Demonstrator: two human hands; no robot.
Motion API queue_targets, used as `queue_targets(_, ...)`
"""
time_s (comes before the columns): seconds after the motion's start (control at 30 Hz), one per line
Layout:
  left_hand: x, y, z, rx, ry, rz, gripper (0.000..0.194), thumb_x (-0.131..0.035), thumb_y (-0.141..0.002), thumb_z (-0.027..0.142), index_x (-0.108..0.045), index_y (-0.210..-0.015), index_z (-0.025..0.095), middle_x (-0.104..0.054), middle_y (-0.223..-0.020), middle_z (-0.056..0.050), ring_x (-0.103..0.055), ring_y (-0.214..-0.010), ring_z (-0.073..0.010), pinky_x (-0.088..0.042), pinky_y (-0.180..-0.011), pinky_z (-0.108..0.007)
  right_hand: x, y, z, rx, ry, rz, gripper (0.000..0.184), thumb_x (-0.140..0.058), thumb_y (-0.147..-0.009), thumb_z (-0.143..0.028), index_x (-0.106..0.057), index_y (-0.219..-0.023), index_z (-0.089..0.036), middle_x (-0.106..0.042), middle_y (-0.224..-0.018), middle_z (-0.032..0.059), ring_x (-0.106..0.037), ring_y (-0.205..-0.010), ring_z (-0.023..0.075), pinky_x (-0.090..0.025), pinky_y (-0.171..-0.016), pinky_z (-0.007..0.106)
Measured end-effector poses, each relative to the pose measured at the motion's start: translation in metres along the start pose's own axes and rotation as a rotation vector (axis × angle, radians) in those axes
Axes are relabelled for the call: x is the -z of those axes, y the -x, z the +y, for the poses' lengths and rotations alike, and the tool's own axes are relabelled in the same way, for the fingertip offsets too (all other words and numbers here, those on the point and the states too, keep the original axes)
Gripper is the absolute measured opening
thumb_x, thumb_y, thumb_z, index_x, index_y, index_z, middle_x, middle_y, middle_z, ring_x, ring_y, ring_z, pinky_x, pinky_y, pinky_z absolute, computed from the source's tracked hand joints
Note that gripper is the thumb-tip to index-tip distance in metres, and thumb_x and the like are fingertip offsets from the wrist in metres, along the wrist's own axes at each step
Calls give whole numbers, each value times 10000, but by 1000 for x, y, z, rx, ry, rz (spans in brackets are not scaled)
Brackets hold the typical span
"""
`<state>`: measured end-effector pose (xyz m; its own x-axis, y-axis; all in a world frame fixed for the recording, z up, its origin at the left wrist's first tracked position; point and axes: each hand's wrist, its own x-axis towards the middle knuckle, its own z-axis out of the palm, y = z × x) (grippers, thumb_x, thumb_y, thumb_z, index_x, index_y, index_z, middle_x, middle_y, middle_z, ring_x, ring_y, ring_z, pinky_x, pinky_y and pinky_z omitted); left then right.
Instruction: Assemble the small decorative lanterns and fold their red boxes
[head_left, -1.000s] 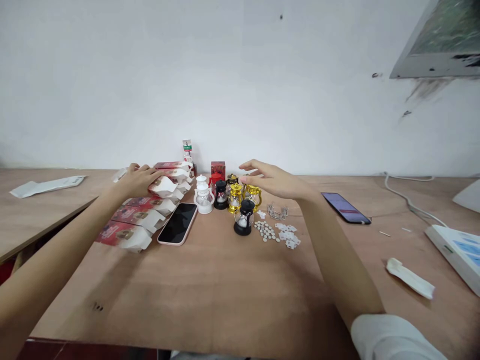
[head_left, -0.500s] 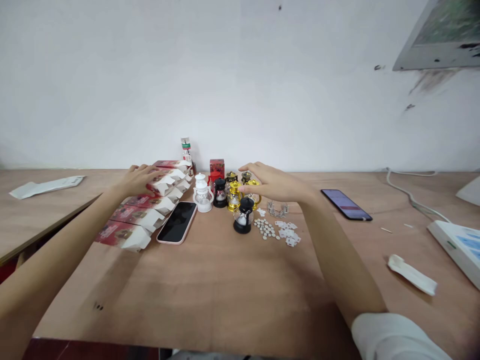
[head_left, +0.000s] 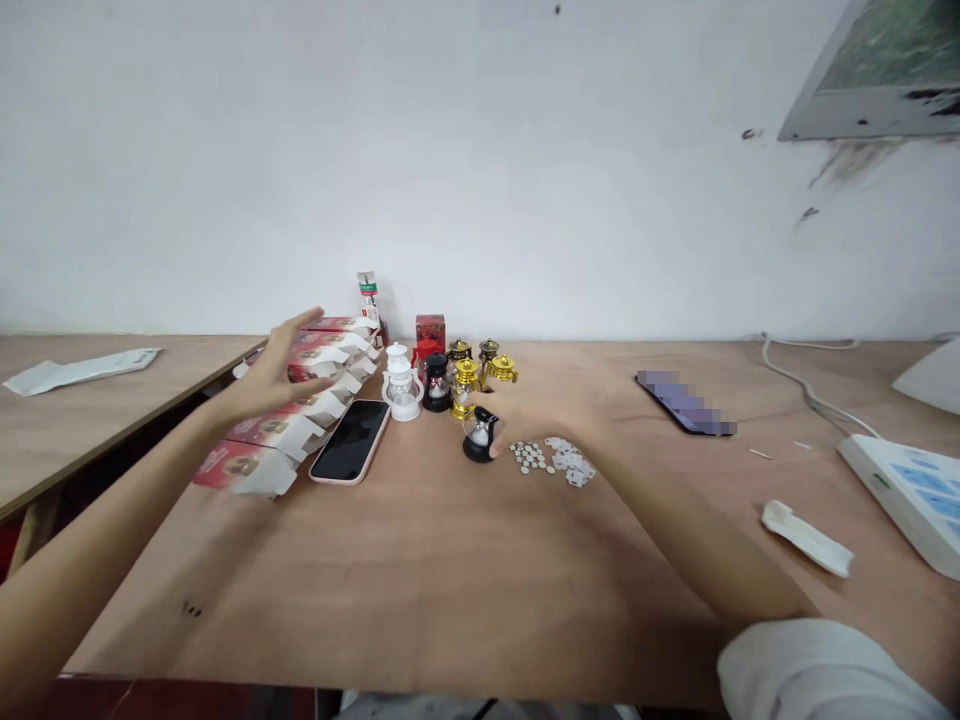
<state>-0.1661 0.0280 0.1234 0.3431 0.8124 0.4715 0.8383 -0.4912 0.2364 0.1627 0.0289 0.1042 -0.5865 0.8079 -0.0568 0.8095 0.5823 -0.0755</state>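
My right hand point(head_left: 525, 412) is closed around the near black mini lantern point(head_left: 478, 440), whose base is at the tabletop. The fingers partly cover its upper side. Beside it are small round discs point(head_left: 529, 457) and white plastic pieces point(head_left: 571, 465). My left hand point(head_left: 274, 378) is open, thumb and fingers spread over a row of red-and-white cartons point(head_left: 281, 430) with raised flaps. Between the hands stand a white lantern point(head_left: 403, 390), another black lantern point(head_left: 436, 385), a red lantern point(head_left: 427, 350), gold lanterns point(head_left: 466, 385) and dark bronze ones point(head_left: 489, 349).
A phone point(head_left: 351, 442) lies face up beside the cartons. Another phone point(head_left: 682, 403), a white cable point(head_left: 802, 385), a crumpled white strip point(head_left: 808, 540) and a white box point(head_left: 911, 500) are to the right. A small red box point(head_left: 430, 329) and a bottle point(head_left: 369, 300) stand near the wall.
My right hand has come down and nearer, from above the gold lanterns to the near black lantern. My left hand has shifted slightly and spread wider over the cartons.
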Motion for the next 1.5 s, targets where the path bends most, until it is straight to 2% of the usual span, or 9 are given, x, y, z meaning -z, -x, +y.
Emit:
queue_targets(0.07, -23, 13, 30, -32, 188, 14, 688, -540, -808, 513, -306, -1376, 204, -342, -1459, -130, -337, -1337, -289, -284, -1094, -483, -11, 4, -1, 22, 37, 37, 502, -746, -657, -224, -588, -1133, -239, -527, -1096, 114, -616, -805, 257, -475, -657, 338)
queue_targets(0.13, -58, 26, 55, 18, 417, -97, 632, -593, -778, 450, -368, -1327, 230, -403, -1419, -118, -427, -1282, -268, -353, -1063, -456, -22, 9, 1, 119, 27, 139, 341, -656, -749, -169, -598, -1080, -225, -497, -1145, 116, -613, -823, 229, -484, -698, 343)
queue_targets(0.27, -127, 39, 85, 178, 836, -310, 791, -763, -608, 384, -409, -1294, 210, -412, -1416, -152, -430, -1290, -294, -377, -1049, -455, -43, 19, 8, 400, -164, 328, 150, -568, -842, -155, -606, -977, -208, -471, -1201, 102, -572, -1010, 205, -476, -868, 358)
queue_targets(0.37, -152, 37, 97, 199, 925, -316, 765, -797, -549, 370, -485, -1219, 173, -548, -1290, -135, -493, -1224, -299, -375, -1044, -460, -59, 27, 9, 512, -351, 472, 103, -533, -893, -258, -617, -915, -202, -501, -1174, 105, -534, -1102, 197, -448, -941, 367)
queue_targets(0.57, -158, 33, 109, 254, 868, -163, 575, -785, -571, 391, -583, -1056, 159, -663, -1086, -90, -594, -1046, -288, -445, -942, -425, -97, 37, 0, 302, -520, 874, 230, -509, -895, -367, -614, -751, -222, -529, -1173, 102, -531, -1098, 231, -440, -920, 422)
queue_targets(0.73, -160, 32, 110, 323, 834, -14, 522, -805, -535, 377, -606, -969, 164, -677, -993, -63, -604, -987, -275, -458, -912, -407, -112, 35, 9, 32, -685, 1082, 304, -409, -916, -404, -598, -747, -236, -587, -850, 56, -570, -849, 210, -449, -799, 380)
queue_targets(0.9, -156, 32, 114, 291, 901, -70, 494, -805, -532, 389, -630, -941, 172, -683, -977, -42, -605, -986, -267, -460, -916, -389, -116, 25, 27, -185, -932, 894, 401, -387, -878, -555, -536, -715, -221, -548, -656, 5, -522, -656, 181, -407, -649, 309)
queue_targets(1.27, -152, 39, 116, 242, 871, -134, 512, -820, -510, 410, -624, -925, 183, -690, -947, -29, -609, -964, -265, -466, -882, -364, -117, 21, 23, -85, -1287, 658, 566, -470, -703, -777, -422, -610, -221, -434, -542, -36, -406, -502, 126, -338, -506, 262)
queue_targets(1.5, -151, 38, 113, 252, 913, -175, 558, -832, -475, 442, -625, -920, 175, -679, -914, -28, -608, -913, -248, -464, -836, -340, -111, 27, 23, -40, -1164, 681, 553, -410, -762, -753, -428, -609, -221, -438, -540, -31, -411, -511, 128, -347, -530, 269)
